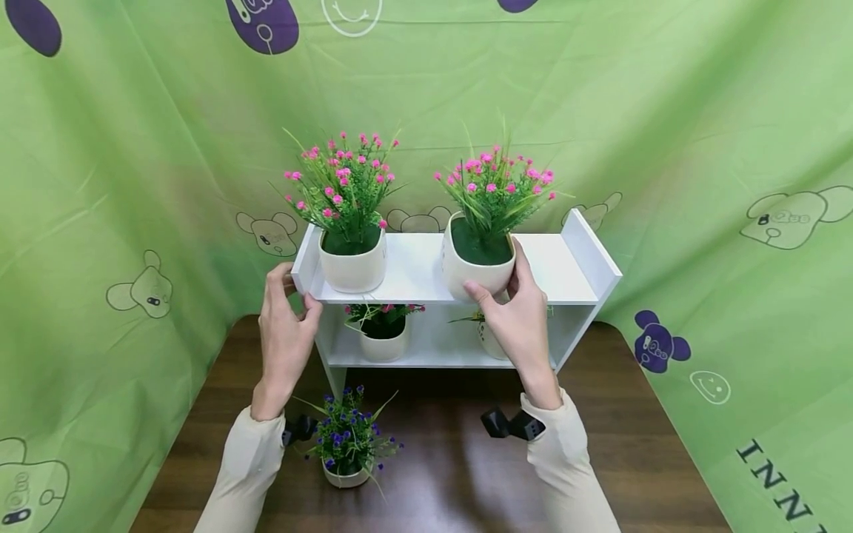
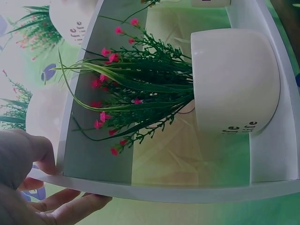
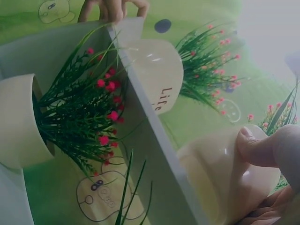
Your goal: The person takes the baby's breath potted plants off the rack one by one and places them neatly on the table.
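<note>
My right hand [image 1: 520, 314] grips a white pot of pink flowers [image 1: 476, 275] from its right side, thumb in front. In the right wrist view this pot [image 3: 225, 173] is tilted over the upper board, part of its underside showing. My left hand [image 1: 285, 333] holds the upper left corner of a white two-tier shelf [image 1: 413, 270]. The left wrist view shows that thumb and fingers on either side of the shelf's edge [image 2: 154, 191]. Close to the left hand, another white pot of pink flowers [image 1: 353, 268] stands upright on the top board.
The lower tier bears a pink-flowered pot [image 1: 385, 344] on the left and another pot [image 1: 492, 342] on the right, partly behind my right hand. A pot of blue-purple flowers [image 1: 348, 475] stands on the brown table [image 1: 440, 474] in front. Green printed cloth [image 1: 700, 133] surrounds the table.
</note>
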Motion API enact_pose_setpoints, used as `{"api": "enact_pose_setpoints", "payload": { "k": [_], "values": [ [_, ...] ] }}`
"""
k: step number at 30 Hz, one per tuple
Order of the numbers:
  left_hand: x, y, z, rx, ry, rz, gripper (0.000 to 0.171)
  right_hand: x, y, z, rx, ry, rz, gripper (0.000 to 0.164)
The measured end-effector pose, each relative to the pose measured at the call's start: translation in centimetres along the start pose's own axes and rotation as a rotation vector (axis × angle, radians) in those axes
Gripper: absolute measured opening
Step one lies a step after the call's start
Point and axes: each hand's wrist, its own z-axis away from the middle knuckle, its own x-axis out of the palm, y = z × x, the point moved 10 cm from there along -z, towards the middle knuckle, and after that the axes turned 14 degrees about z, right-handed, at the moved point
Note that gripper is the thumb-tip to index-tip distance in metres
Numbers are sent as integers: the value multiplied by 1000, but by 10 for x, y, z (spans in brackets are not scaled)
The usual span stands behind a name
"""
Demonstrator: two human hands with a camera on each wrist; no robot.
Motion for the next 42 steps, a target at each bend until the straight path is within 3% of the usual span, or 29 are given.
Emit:
{"api": "enact_pose_setpoints", "payload": {
  "k": [15,21,27,34,42],
  "values": [
    [1,1,0,8,-2,-4,49,-22,-2,50,16,25,-3,91],
    [2,-1,0,4,-6,-5,50,-28,-5,71,-24,61,-12,94],
    [0,0,0,-3,-1,-3,51,-31,-9,95,-55,82,-106,97],
    [0,1,0,7,0,-5,50,-23,3,123,7,91,-169,93],
    [0,2,1,23,-8,-23,49,-2,27,154,-28,106,-192,91]
  ]
}}
